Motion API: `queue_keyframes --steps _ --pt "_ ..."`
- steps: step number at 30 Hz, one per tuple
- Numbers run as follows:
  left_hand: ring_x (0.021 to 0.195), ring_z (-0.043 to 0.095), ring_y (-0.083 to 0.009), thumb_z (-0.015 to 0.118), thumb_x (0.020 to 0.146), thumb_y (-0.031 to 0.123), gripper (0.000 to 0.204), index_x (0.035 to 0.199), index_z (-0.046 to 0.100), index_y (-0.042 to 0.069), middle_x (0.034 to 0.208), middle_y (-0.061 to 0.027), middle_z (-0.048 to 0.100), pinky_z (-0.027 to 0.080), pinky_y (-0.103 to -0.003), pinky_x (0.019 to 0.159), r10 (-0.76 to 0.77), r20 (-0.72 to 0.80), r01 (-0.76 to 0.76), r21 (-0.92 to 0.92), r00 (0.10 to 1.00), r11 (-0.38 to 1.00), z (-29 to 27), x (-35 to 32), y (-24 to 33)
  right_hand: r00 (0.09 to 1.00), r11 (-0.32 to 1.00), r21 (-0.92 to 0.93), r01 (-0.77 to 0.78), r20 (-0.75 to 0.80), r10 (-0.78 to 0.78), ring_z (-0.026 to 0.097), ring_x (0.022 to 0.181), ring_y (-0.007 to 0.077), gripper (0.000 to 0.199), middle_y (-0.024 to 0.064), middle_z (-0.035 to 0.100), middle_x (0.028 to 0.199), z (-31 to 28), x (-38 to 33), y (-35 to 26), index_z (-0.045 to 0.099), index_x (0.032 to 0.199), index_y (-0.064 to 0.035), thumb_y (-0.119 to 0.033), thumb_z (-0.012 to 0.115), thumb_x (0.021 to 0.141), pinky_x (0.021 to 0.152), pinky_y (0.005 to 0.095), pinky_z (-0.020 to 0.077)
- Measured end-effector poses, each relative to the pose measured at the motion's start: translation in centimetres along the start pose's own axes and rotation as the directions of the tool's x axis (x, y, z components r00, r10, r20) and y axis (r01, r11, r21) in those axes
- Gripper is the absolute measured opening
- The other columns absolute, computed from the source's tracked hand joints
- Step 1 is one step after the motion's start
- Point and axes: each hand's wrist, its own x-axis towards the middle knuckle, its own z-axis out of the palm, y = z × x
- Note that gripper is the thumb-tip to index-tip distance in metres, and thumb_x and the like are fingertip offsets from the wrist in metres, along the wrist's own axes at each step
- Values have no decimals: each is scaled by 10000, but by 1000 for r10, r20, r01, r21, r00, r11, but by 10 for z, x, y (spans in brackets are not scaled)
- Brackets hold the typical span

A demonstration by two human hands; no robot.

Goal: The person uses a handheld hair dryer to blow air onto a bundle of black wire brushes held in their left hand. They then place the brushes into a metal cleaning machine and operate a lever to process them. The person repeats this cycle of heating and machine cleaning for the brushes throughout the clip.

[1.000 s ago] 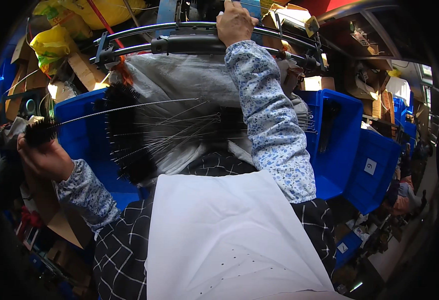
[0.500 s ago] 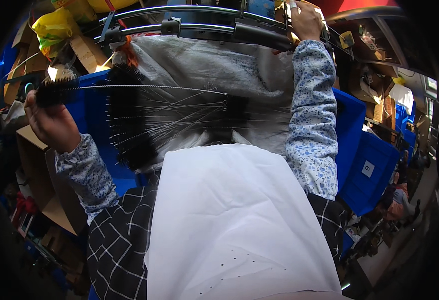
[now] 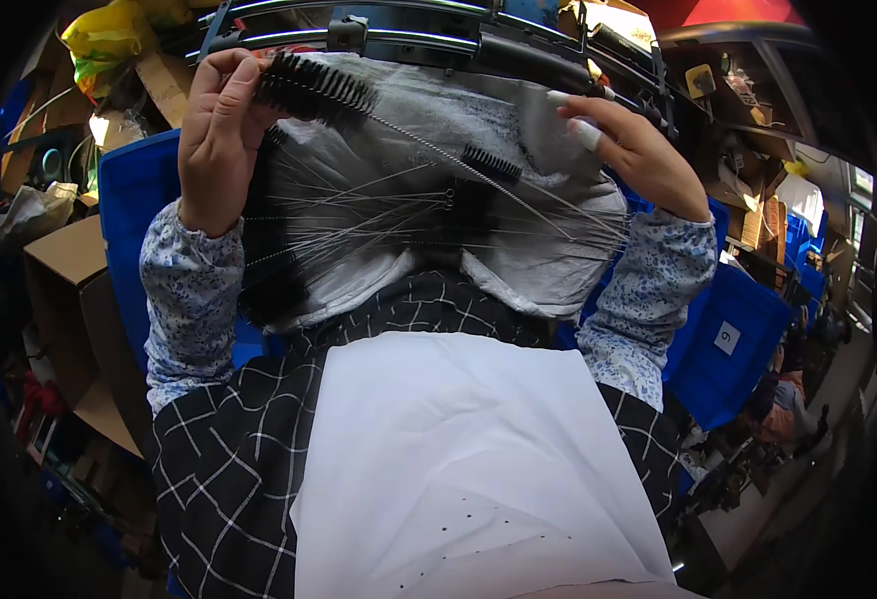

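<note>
My left hand (image 3: 221, 140) pinches the tip of a black bristle brush (image 3: 321, 90). Its twisted wire stem slants down to the right across my lap. My right hand (image 3: 648, 165) is raised on the other side with fingers apart and holds nothing I can see; white wraps cover its fingertips. Between the hands, more wire brushes (image 3: 274, 280) lie in a pile on a whitish cloth (image 3: 538, 265), their black heads mostly to the left. One short black brush head (image 3: 491, 162) lies near the middle, close to the held stem.
Metal rails (image 3: 419, 42) of a machine run along the far side. Blue bins (image 3: 728, 339) stand at both sides, and an open cardboard box (image 3: 69, 250) is at the left. A yellow bag (image 3: 109, 45) sits at the far left. A white apron (image 3: 478, 449) covers my front.
My left hand has moved right and farther away with the brush, which now slants across the lap. My right hand has left the machine rails and come nearer, fingers spread.
</note>
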Motion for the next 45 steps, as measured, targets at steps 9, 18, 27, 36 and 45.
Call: queue_keyframes --steps 9,18,27,36,45 --pt "673 536 -104 402 899 227 223 963 444 17 792 -73 532 428 -206 636 -247 -85 233 706 965 669 -35 -30 5 888 988 107 -107 -437 144 584 704 241 309 127 603 762 60 74 -47 499 1110 -67 -240 459 856 640 321 449" --pt "639 390 -66 507 853 208 198 799 488 18 681 6 459 343 -198 580 -247 -329 411 762 911 500 -141 -86 -39 590 880 -328 -343 -805 -70 554 732 276 190 89 596 741 21 129 47 618 905 -125 -201 537 751 681 386 426" --pt "678 384 -45 423 896 238 212 868 489 39 740 36 440 333 -170 620 31 -504 363 663 863 655 -147 -81 -25 587 863 -359 -355 -804 -93 544 728 269 186 74 593 725 25 133 53 628 895 -155 -210 549 736 678 385 416" --pt "738 434 -63 402 902 247 239 894 489 25 804 2 492 360 -188 683 314 -425 138 752 849 644 -124 -61 -5 637 832 -367 -417 -770 -20 512 833 275 249 74 597 825 22 139 58 609 973 -185 -166 471 766 774 412 373" --pt "762 440 -75 420 895 249 238 921 503 28 823 1 499 359 -193 714 56 -606 175 315 794 933 -172 -52 -37 613 789 -406 -460 -788 -47 414 1041 276 378 98 528 1027 20 138 83 497 1122 -144 -210 480 750 861 513 297"
